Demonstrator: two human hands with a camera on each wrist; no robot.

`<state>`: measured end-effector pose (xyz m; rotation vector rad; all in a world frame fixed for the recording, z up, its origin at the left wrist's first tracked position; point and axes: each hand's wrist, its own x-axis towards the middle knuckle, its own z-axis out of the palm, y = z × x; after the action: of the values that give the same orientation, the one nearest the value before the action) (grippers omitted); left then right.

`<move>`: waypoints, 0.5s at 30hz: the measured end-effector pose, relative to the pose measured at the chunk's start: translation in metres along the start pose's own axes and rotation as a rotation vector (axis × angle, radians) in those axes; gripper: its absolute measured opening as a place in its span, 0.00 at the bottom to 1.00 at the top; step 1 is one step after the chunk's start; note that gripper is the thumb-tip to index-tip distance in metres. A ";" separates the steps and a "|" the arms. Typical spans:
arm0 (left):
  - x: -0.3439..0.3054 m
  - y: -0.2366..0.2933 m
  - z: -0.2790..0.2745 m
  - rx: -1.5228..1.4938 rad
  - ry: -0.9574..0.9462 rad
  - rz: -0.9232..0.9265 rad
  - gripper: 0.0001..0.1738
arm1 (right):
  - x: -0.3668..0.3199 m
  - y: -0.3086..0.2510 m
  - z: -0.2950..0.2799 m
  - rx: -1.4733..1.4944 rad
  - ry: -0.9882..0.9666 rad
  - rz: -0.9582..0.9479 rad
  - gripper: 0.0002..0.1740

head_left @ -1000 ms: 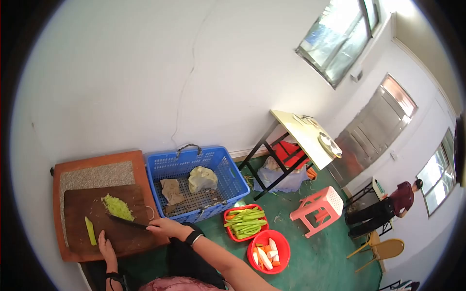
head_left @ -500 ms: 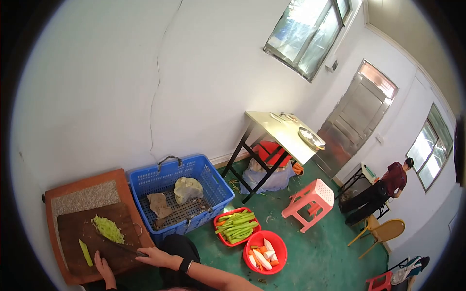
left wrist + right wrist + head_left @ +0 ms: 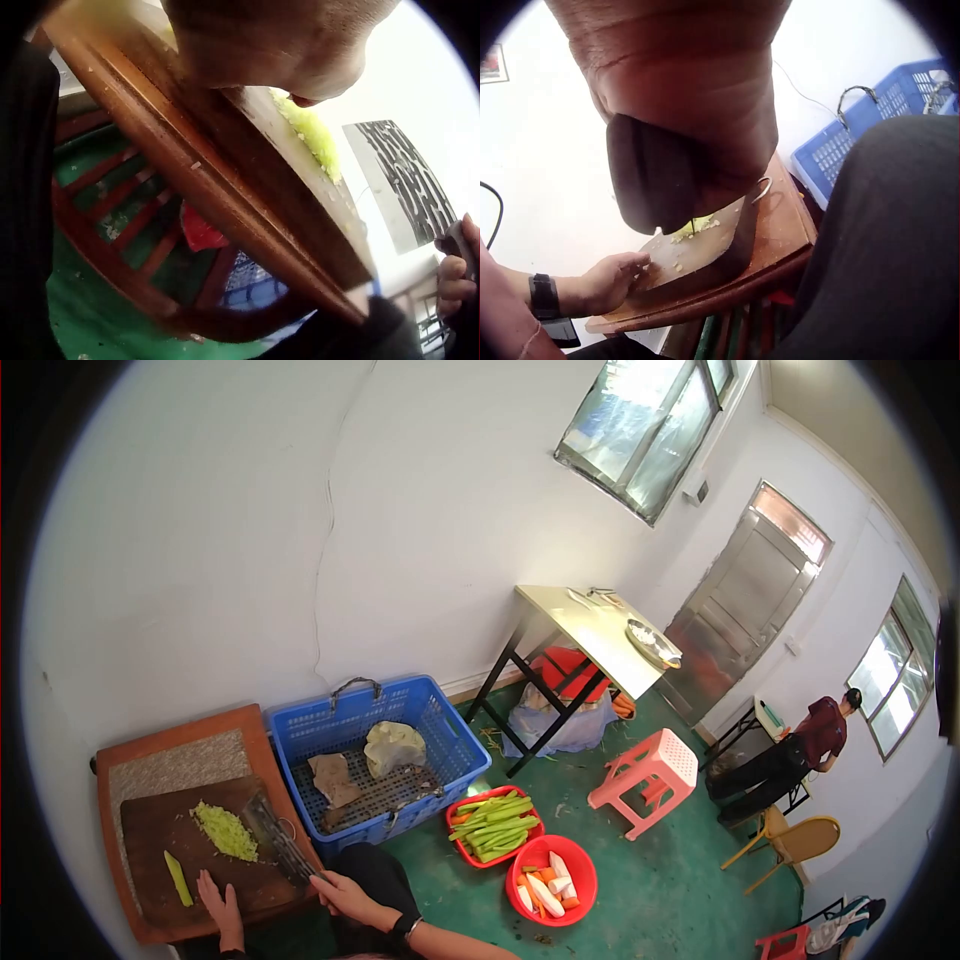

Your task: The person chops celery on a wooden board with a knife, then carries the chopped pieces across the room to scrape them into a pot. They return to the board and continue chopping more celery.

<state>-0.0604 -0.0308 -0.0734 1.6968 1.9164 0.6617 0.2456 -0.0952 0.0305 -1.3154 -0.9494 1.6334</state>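
My right hand (image 3: pixel 350 900) grips the dark handle of a broad kitchen knife (image 3: pixel 278 840), raised over the right side of a dark wooden cutting board (image 3: pixel 150 825). Its wide blade (image 3: pixel 401 184) shows streaky dark marks in the left wrist view. The left hand (image 3: pixel 222 912) rests at the board's near edge with fingers extended, holding nothing. Just left of those fingers lies a green vegetable stick (image 3: pixel 178 878). A heap of finely chopped pale green vegetable (image 3: pixel 224 832) sits in the middle of the board, beyond both hands.
The board lies on a wooden table (image 3: pixel 255 745). Right of it stands a blue crate (image 3: pixel 375 825) with cloth-like pieces inside. On the floor are a red basket (image 3: pixel 540 830) of green stalks, a red bowl (image 3: pixel 588 875) of carrot and white root pieces, and a pink stool (image 3: pixel 660 755). Another person (image 3: pixel 815 745) stands far right.
The knife has come up off the board beside the chopped heap and swung right, its blade face now showing. The left hand stays by the green stick. The head view has shifted.
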 end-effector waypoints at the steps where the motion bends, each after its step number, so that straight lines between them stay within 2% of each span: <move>1: -0.002 0.005 -0.002 -0.008 0.006 0.002 0.39 | 0.004 0.005 -0.003 0.036 0.019 0.011 0.19; 3: -0.005 0.014 -0.004 -0.025 0.012 0.003 0.42 | 0.007 0.015 -0.007 0.108 0.062 0.038 0.19; 4: -0.003 0.014 -0.002 -0.023 0.002 -0.019 0.47 | 0.004 0.008 -0.007 0.163 0.068 0.062 0.17; 8: -0.002 0.021 -0.009 0.032 -0.043 -0.012 0.57 | 0.001 0.005 -0.009 0.267 0.127 0.110 0.16; 15: -0.007 0.045 -0.024 0.051 -0.136 -0.095 0.73 | -0.005 0.014 -0.033 0.421 0.122 0.202 0.15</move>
<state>-0.0413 -0.0339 -0.0255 1.6257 1.9185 0.4533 0.2769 -0.1031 0.0141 -1.2263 -0.3782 1.7624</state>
